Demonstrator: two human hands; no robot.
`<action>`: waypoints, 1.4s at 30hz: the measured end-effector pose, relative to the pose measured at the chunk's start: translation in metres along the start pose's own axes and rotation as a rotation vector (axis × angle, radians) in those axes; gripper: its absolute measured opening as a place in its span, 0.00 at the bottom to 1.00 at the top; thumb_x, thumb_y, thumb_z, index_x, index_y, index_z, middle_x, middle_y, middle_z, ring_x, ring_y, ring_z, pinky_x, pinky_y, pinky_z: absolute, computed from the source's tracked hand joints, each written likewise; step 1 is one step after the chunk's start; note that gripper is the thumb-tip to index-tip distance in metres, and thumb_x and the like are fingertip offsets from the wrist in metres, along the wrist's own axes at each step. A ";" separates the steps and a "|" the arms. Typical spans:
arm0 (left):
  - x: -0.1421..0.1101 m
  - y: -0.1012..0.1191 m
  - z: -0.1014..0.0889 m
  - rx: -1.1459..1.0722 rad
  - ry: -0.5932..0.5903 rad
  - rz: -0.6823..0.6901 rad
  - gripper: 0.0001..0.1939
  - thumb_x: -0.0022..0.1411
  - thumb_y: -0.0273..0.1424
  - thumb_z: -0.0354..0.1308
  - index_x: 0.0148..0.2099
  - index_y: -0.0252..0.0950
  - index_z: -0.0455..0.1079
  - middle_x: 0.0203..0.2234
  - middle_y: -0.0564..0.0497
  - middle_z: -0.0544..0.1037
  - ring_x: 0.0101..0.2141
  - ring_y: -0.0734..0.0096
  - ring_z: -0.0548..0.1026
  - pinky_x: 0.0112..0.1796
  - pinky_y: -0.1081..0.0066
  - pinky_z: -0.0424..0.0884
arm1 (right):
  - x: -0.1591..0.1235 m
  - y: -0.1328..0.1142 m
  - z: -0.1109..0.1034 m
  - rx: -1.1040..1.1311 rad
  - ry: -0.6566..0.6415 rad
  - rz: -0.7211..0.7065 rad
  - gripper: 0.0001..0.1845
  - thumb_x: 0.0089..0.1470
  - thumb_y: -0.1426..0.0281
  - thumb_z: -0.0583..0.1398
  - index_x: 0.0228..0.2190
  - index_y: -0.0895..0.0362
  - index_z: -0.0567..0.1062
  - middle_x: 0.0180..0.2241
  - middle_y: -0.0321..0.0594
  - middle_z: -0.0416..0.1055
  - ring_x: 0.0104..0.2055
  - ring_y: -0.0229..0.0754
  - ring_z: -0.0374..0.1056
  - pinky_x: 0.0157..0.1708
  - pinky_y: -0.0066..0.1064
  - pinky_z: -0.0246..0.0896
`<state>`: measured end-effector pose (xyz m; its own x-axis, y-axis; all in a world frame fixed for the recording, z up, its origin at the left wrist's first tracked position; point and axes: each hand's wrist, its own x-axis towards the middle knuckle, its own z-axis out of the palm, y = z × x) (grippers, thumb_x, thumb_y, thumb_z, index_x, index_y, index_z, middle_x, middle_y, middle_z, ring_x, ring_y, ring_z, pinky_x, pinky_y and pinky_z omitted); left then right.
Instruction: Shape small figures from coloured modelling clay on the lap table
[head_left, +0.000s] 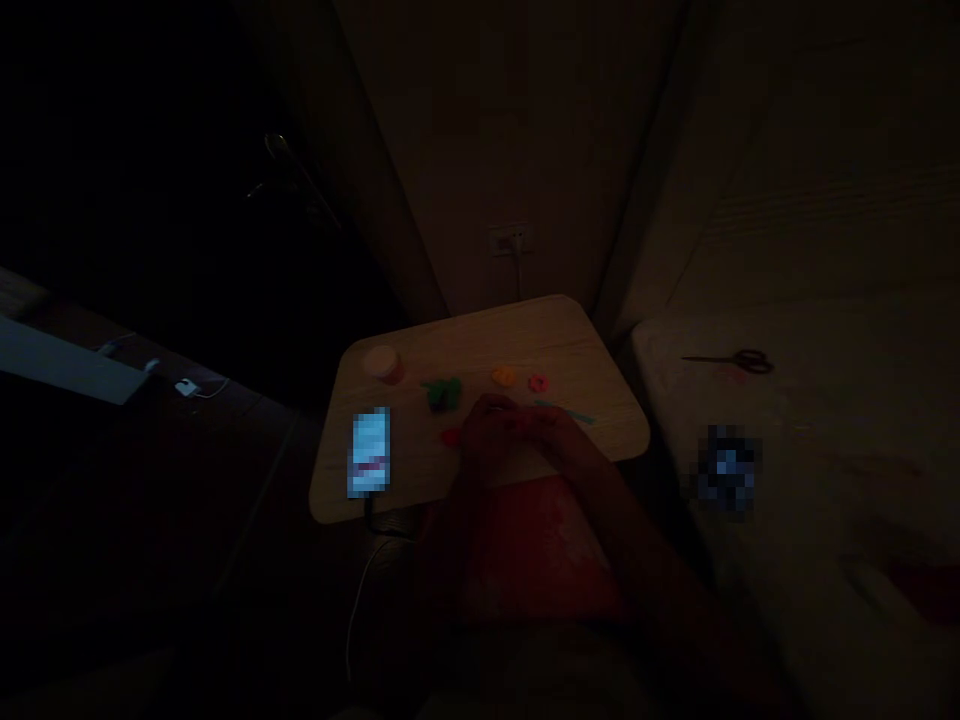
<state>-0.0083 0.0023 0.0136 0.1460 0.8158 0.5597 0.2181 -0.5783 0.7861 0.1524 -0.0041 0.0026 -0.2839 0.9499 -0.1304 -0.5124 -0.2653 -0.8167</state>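
The light is very dim, so finger detail is hard to see. My left hand and my right hand meet over the front of a small wooden table, fingers curled together. Between them is a reddish-pink piece that looks like modelling clay, partly hidden by the fingers. Another red piece lies just left of my left hand. Beyond the hands are a green piece, an orange piece and a pink flower-like piece. A thin bluish-green strip lies beside my right hand.
A lit phone with a cable lies at the table's left, below a round-lidded tub. On the pale surface at right are scissors and a blurred dark object. A wall socket with a plug is behind the table.
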 end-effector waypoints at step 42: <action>-0.002 0.001 -0.001 -0.162 -0.006 -0.077 0.16 0.62 0.44 0.69 0.31 0.37 0.76 0.36 0.48 0.78 0.38 0.67 0.77 0.39 0.67 0.74 | 0.004 0.016 -0.014 0.057 -0.127 -0.002 0.16 0.44 0.57 0.78 0.32 0.53 0.85 0.36 0.41 0.83 0.40 0.46 0.76 0.47 0.38 0.69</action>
<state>-0.0094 0.0006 0.0136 0.1411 0.8574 0.4949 0.0702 -0.5073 0.8589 0.1542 -0.0022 -0.0187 -0.3809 0.9231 -0.0534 -0.5576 -0.2754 -0.7831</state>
